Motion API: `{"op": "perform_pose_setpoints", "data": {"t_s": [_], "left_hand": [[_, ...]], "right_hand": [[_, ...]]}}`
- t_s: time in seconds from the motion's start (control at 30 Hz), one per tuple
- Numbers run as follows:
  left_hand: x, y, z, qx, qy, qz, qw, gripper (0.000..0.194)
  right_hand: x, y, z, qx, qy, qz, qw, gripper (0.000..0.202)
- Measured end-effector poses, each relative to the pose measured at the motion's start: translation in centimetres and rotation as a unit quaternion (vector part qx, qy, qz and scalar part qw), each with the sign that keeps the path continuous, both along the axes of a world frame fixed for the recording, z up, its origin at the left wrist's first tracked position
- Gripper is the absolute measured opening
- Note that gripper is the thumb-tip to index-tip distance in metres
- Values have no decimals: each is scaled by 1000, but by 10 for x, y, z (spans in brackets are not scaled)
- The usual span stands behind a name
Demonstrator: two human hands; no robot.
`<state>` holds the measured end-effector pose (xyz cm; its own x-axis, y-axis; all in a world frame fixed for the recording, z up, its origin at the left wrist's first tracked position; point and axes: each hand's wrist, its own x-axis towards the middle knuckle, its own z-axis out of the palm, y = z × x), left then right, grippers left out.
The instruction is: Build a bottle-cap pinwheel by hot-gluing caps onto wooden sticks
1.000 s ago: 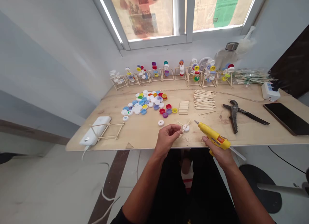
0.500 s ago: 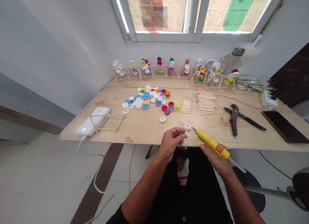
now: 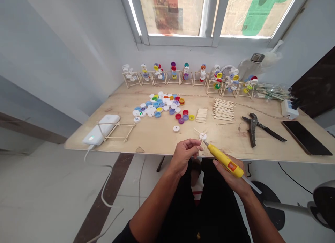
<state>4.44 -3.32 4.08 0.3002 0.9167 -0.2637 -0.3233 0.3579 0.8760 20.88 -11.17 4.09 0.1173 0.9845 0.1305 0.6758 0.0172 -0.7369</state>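
My left hand (image 3: 187, 154) pinches a thin wooden stick (image 3: 201, 142) near the table's front edge. That stick meets other short sticks, crossed over a white bottle cap (image 3: 204, 136); the fingers hide part of the joint. In my right hand (image 3: 234, 176) is a yellow hot glue gun (image 3: 225, 160), with a clear glue stick (image 3: 252, 185) sticking out of its back. The nozzle points left and sits at the stick, close to my left fingertips. Whether the tip touches the wood I cannot tell. Another white cap (image 3: 176, 129) lies just beyond my left hand.
Loose bottle caps (image 3: 157, 105) lie mid-table, beside short sticks (image 3: 201, 115) and longer sticks (image 3: 223, 109). Pliers (image 3: 252, 129) and a phone (image 3: 306, 137) lie right. A stick frame (image 3: 117, 132) leans by a white power bank (image 3: 102, 129). Stick-and-cap models (image 3: 173, 75) line the wall.
My right hand has brought the glue gun left and slightly down, so its nozzle now reaches the stick. My left hand keeps its pinch almost in place.
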Motion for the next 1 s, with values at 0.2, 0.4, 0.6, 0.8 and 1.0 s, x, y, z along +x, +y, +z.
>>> {"op": "perform_pose_setpoints", "data": {"t_s": [0.2, 0.4, 0.6, 0.8, 1.0], "left_hand": [[-1, -2, 2, -1, -3, -1, 1000, 21], [-2, -2, 3, -2, -5, -2, 1000, 21], [-3, -1, 3, -5, -10, -2, 1000, 21], [-3, -1, 3, -9, -12, -1, 1000, 22], [-3, -1, 2, -12, -22, -9, 1000, 23]], "right_hand": [[-1, -1, -1, 10, -8, 5, 1000, 21], [0, 1, -6, 60, -23, -6, 998, 20], [-1, 1, -1, 54, -40, -3, 998, 21], [-1, 2, 1, 53, -49, -3, 997, 21], [-2, 2, 5, 54, -59, -4, 997, 23]]}}
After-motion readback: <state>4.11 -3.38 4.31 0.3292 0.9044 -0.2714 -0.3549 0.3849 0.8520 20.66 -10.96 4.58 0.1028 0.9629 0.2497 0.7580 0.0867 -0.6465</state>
